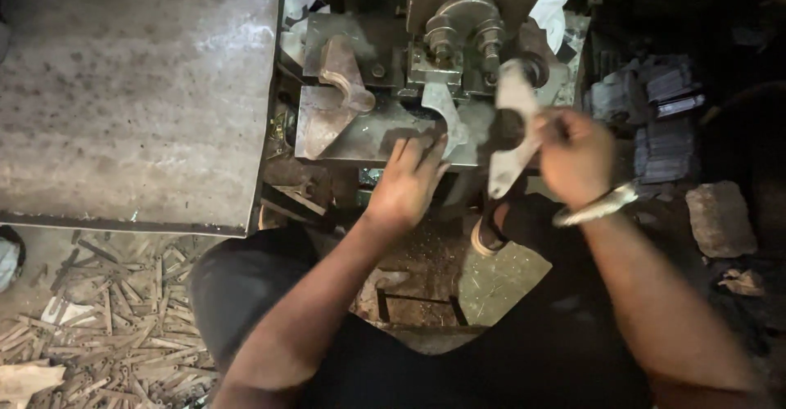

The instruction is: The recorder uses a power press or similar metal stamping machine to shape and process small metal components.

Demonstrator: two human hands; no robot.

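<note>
While scanning from the far left: heap of thin metal strips (106, 327) on the floor, below a wide worn steel plate (139, 90). Next right, press bed (360, 135) carrying a curved metal blank (344, 73). Left hand (407, 181) flat on the bed's front edge, fingers spread and extended, tips touching a second curved blank (446, 118), gripping nothing. Right hand (575, 157), bangle (596, 206) at the wrist, fingers curled tight around a flat pale metal piece (514, 135); long axis near vertical, slightly tilted, upper end toward the press, lower end toward the lap. Farthest right, dark stacked pieces (663, 122).
</note>
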